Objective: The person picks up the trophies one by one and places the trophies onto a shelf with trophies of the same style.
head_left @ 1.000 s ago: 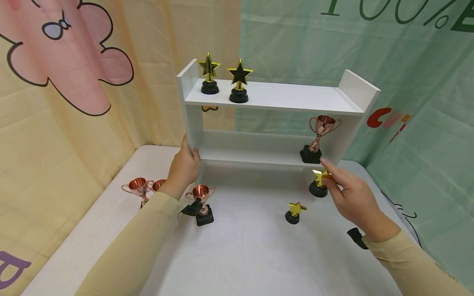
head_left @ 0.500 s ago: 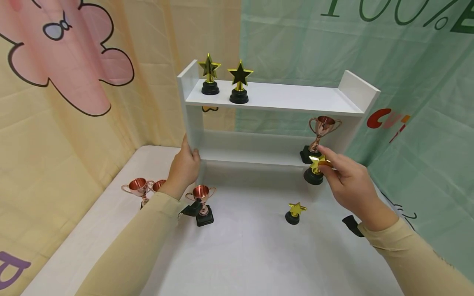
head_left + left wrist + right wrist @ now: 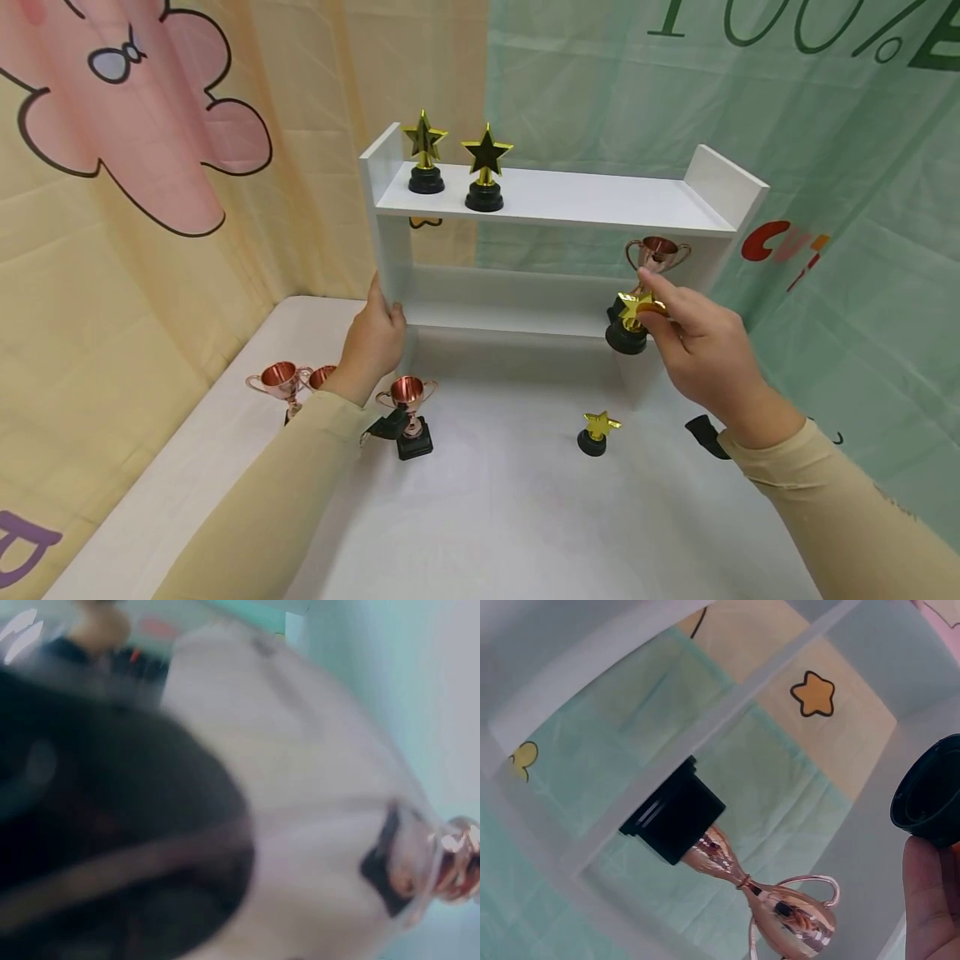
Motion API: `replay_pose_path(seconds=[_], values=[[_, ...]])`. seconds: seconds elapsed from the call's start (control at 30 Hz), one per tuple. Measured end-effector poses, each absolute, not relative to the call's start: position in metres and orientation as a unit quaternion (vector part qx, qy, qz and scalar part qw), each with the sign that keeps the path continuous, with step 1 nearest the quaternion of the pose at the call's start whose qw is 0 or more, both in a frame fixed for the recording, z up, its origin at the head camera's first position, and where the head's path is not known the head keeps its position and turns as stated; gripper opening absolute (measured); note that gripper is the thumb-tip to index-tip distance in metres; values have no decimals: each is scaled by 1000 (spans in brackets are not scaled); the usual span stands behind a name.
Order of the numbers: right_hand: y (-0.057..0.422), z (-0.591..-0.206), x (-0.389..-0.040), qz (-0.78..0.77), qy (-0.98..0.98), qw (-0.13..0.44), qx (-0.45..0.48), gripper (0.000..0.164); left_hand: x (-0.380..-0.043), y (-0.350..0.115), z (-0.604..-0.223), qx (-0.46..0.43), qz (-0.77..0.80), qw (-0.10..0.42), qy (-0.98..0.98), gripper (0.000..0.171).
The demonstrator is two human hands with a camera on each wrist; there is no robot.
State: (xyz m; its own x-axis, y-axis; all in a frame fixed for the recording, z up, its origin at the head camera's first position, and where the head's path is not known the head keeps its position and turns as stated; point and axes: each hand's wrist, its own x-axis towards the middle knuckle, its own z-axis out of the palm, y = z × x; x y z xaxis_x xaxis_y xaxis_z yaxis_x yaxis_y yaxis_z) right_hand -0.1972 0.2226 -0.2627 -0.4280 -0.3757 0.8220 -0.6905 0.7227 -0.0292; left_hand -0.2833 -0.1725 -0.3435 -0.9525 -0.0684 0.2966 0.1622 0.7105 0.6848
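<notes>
My left hand [image 3: 375, 337] holds the left side panel of a white two-tier shelf [image 3: 570, 196], thumb at its front edge. Between thumb and fingers, my right hand [image 3: 693, 350] pinches a gold star trophy [image 3: 626, 340] by its star. The trophy's round black base [image 3: 934, 791] shows at the right of the right wrist view. In the head view this trophy overlaps a rose-gold cup trophy [image 3: 657, 252] at the right end of the lower shelf, hiding part of its stem and base. The right wrist view shows the cup's square black base [image 3: 679, 814] standing on the shelf board.
Two star trophies, one at the left end [image 3: 426, 180] and one beside it [image 3: 484, 197], stand on the top shelf. Another star trophy [image 3: 592, 442] is on the white table [image 3: 495, 517]. Rose-gold cups [image 3: 408, 390] stand around my left forearm. Printed curtains [image 3: 600, 92] hang behind.
My right hand has raised the star trophy up and slightly left, from below the lower shelf to in front of the cup trophy. The left hand stays on the panel.
</notes>
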Motion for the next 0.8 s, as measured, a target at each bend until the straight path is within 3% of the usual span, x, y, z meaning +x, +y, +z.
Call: replay_pose_path(seconds=[0.8], values=[[201,-213,-205,211,-819,433,313,49,-283,-172,-344,-29,-382,153,-911,68]])
